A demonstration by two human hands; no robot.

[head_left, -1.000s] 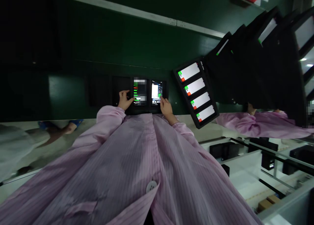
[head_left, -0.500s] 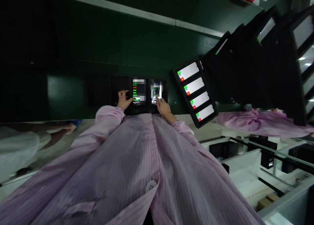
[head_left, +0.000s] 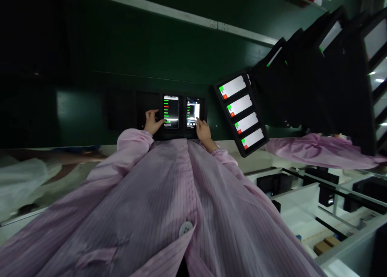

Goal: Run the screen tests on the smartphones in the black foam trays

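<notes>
Two lit phones lie side by side in a black tray (head_left: 182,133) in front of me. The left phone (head_left: 171,111) shows a dark screen with green and red lines. The right phone (head_left: 192,112) shows green lines and a bright white strip. My left hand (head_left: 153,122) rests on the tray beside the left phone, thumb at its lower left edge, the other fingers bent and apart from the thumb. With its index finger stretched out, my right hand (head_left: 203,130) touches the lower right of the right phone's screen; its other fingers are partly hidden.
To the right, a second black tray (head_left: 238,138) stands at an angle with several white-screened phones. Behind it leans a row of black trays (head_left: 305,79). The bench (head_left: 136,51) is dark green. A pink sleeve (head_left: 320,150) of another person shows at right.
My right hand has moved slightly right across the right phone's screen, its fingertip now nearer the screen's right edge. My left hand stays in place. Both screens now show clearly instead of blocky.
</notes>
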